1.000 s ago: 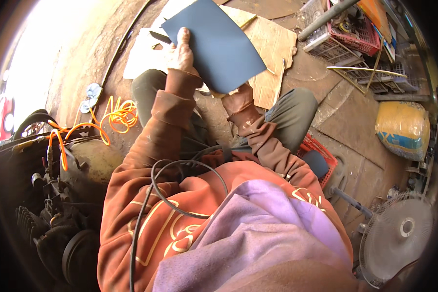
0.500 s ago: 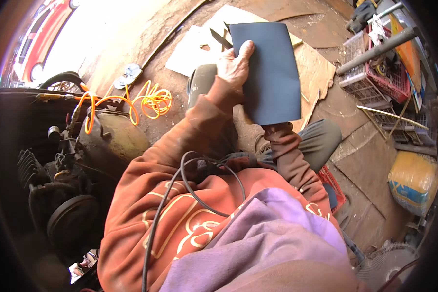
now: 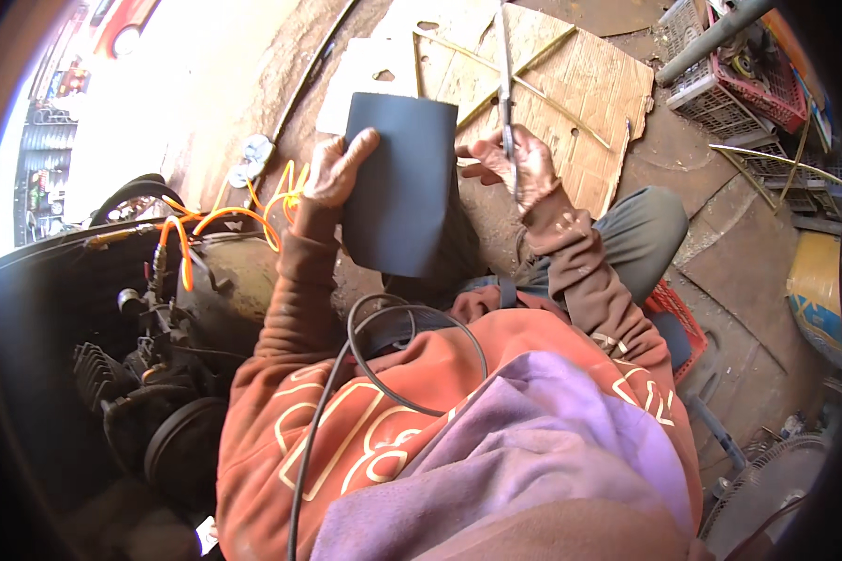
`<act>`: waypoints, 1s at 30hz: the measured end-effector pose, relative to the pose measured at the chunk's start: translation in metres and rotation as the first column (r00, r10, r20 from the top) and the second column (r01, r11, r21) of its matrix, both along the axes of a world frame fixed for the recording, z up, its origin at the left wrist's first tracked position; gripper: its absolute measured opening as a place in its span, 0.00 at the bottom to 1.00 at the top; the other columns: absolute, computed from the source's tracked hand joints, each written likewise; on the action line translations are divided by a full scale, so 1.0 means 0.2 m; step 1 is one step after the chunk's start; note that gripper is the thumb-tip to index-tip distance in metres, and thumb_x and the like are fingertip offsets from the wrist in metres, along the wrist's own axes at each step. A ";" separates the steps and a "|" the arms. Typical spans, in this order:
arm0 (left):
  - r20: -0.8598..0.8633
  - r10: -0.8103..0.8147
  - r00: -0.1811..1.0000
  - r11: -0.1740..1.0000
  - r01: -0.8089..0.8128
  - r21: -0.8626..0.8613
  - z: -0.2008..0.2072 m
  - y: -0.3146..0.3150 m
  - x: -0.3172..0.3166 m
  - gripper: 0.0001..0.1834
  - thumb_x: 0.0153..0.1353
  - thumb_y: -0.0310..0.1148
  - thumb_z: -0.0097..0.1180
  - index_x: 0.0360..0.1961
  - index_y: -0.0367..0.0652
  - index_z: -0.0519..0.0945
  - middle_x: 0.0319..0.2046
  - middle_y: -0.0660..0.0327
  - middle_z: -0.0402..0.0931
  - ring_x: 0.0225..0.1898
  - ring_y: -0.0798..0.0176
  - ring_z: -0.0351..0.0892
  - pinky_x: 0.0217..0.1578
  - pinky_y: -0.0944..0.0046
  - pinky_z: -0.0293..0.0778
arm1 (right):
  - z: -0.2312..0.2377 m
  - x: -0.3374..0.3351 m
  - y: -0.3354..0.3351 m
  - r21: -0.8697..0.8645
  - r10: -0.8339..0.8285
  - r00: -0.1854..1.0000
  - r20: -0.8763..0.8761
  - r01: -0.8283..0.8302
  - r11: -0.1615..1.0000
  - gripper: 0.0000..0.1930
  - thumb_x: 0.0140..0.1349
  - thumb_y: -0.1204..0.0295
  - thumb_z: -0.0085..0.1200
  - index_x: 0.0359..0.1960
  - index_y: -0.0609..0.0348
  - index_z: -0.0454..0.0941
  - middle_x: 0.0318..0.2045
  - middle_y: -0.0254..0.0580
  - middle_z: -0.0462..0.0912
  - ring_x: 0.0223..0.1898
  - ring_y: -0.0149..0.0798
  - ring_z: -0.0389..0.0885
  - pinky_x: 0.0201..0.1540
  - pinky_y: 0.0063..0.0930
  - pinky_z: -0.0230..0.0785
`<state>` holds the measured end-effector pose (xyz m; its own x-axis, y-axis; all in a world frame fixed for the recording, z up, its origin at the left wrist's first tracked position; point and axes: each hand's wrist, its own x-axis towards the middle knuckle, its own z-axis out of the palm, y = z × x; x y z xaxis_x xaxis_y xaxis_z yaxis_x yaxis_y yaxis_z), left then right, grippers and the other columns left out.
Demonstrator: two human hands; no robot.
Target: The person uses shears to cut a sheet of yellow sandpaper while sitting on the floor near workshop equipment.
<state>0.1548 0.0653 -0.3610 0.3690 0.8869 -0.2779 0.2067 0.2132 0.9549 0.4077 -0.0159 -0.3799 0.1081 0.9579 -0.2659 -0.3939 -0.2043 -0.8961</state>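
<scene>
Dark sheet (image 3: 400,187) points lengthwise away, perhaps tilted.

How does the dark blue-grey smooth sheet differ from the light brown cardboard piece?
The dark blue-grey smooth sheet is held up in the left hand; the light brown cardboard piece lies on the ground. The sheet looks smaller than the cardboard piece. The sheet's visible face is unbroken, while the cardboard piece has several holes. Both are thin, flat pieces of material.

Dark blue-grey sheet (image 3: 399,182), slightly bowed; long slim tool (image 3: 506,89) right of it.
</scene>
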 end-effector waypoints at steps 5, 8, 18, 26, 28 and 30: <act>0.054 0.082 0.995 0.996 -0.081 -0.025 -0.02 -0.05 -0.01 0.17 0.62 0.43 0.54 0.37 0.37 0.80 0.28 0.65 0.78 0.27 0.74 0.74 0.27 0.72 0.71 | 0.01 -0.11 0.19 0.014 0.041 0.990 0.133 -0.043 0.999 0.18 0.47 0.68 0.69 0.32 0.66 0.76 0.24 0.39 0.79 0.22 0.28 0.77 0.21 0.22 0.73; -0.027 0.125 0.992 0.992 -0.125 0.010 -0.01 -0.06 -0.03 0.17 0.62 0.43 0.54 0.34 0.37 0.80 0.27 0.65 0.78 0.25 0.74 0.74 0.26 0.72 0.71 | 0.04 -0.12 0.23 -0.032 0.109 0.994 0.002 -0.109 0.994 0.16 0.49 0.70 0.67 0.35 0.67 0.75 0.24 0.39 0.79 0.23 0.29 0.76 0.22 0.23 0.72; -0.353 0.150 0.924 0.988 -0.126 0.092 -0.04 -0.06 0.00 0.22 0.57 0.47 0.59 0.24 0.35 0.79 0.19 0.66 0.75 0.20 0.76 0.69 0.20 0.70 0.66 | -0.17 -0.10 0.30 0.084 0.042 0.985 0.165 -0.056 0.995 0.11 0.46 0.76 0.66 0.29 0.60 0.74 0.19 0.26 0.69 0.22 0.21 0.64 0.24 0.17 0.61; -0.139 0.202 0.969 0.979 -0.200 0.030 -0.04 -0.33 -0.10 0.18 0.56 0.39 0.63 0.16 0.42 0.74 0.16 0.74 0.66 0.18 0.80 0.59 0.18 0.73 0.57 | -0.19 -0.07 0.30 0.120 0.047 0.996 0.074 -0.056 0.991 0.11 0.49 0.80 0.63 0.34 0.64 0.74 0.24 0.30 0.77 0.24 0.23 0.73 0.30 0.17 0.68; -0.144 0.242 0.960 0.968 -0.229 0.102 -0.08 -0.34 -0.13 0.19 0.55 0.39 0.63 0.15 0.40 0.74 0.14 0.73 0.66 0.18 0.79 0.60 0.17 0.72 0.58 | -0.16 -0.08 0.30 0.086 0.050 0.989 0.142 -0.062 0.994 0.11 0.50 0.79 0.64 0.33 0.64 0.74 0.28 0.37 0.80 0.28 0.28 0.78 0.34 0.20 0.73; -0.167 0.308 0.937 0.921 -0.249 0.299 -0.02 -0.33 -0.07 0.21 0.56 0.40 0.62 0.14 0.38 0.73 0.12 0.71 0.64 0.18 0.78 0.59 0.16 0.71 0.58 | -0.13 -0.11 0.29 0.116 -0.001 0.988 0.153 -0.017 0.993 0.13 0.52 0.74 0.64 0.33 0.63 0.73 0.28 0.40 0.80 0.27 0.31 0.79 0.31 0.22 0.74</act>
<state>0.1416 -0.0004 -0.3643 0.0563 0.9968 -0.0574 0.3753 0.0321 0.9263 0.3865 0.0425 -0.4056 0.1312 0.9824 -0.1331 -0.2498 -0.0972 -0.9634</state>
